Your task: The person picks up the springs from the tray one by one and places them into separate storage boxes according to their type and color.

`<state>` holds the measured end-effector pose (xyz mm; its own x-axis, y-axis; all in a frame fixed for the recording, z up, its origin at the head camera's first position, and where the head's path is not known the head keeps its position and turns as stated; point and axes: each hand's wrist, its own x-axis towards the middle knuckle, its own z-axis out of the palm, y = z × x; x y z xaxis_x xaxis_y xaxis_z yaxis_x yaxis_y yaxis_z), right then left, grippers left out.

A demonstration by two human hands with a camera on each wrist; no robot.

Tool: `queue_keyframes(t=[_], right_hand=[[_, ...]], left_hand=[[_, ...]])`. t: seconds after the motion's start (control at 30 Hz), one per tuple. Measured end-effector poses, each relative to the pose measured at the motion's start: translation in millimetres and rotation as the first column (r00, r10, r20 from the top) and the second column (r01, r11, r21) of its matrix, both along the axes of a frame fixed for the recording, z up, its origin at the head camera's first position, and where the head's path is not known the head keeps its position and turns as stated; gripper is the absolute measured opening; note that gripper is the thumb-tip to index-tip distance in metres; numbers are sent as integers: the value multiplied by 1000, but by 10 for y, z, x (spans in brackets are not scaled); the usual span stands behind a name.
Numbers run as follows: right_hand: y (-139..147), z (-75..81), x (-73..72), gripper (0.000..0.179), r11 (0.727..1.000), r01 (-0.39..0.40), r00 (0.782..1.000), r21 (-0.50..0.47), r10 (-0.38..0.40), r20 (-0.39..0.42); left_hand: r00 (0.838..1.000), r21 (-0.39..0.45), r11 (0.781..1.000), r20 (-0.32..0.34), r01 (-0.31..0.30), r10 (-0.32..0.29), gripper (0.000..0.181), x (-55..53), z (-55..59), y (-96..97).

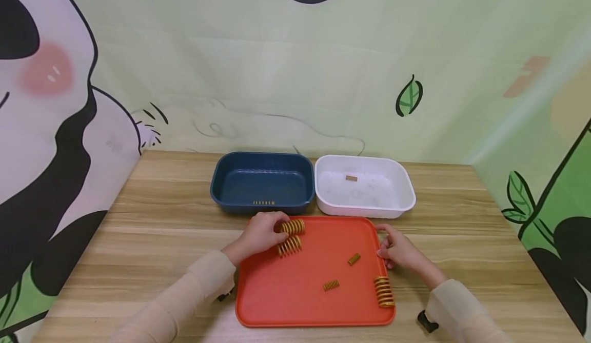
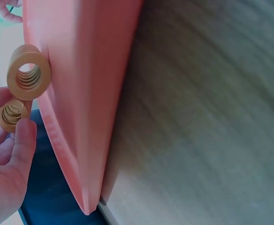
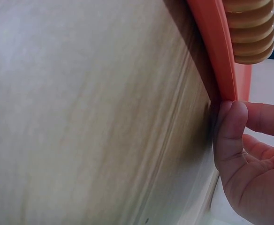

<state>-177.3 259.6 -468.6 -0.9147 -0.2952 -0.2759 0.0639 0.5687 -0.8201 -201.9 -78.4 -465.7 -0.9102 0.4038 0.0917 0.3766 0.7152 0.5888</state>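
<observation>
My left hand (image 1: 264,235) is over the far left part of an orange-red tray (image 1: 304,307). Its thumb and fingers pinch a large gold coil spring (image 1: 293,226), seen end-on as a spring (image 2: 11,116) in the left wrist view. Right beside it lies a second large spring (image 1: 289,246). My right hand (image 1: 398,248) holds the tray's right rim (image 3: 221,61) with thumb and forefinger. Nearer me, along that same side, sits another large spring (image 1: 383,291). Two small springs lie mid-tray, one spring (image 1: 354,259) farther off than the other spring (image 1: 330,285).
Behind the tray stand a dark blue bin (image 1: 240,208) and, to its right, a white bin (image 1: 365,212). A gold spring (image 1: 263,202) shows near the blue bin's front wall; a small spring (image 1: 351,178) lies in the white one. All stand on a wooden table (image 1: 152,230).
</observation>
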Motion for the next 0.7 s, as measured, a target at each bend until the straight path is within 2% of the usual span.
queue_keyframes(t=[0.3,0.7], right_hand=[[-4,-2,0,56,1000,5,1000,3,-5,-2],[-8,-3,-4,57,1000,10,1000,-1,-10,4]], left_hand=[[998,41,999,-69,0,3,27,-11,23,-30],[998,75,996,-40,-44,48,27,-3,37,-51]])
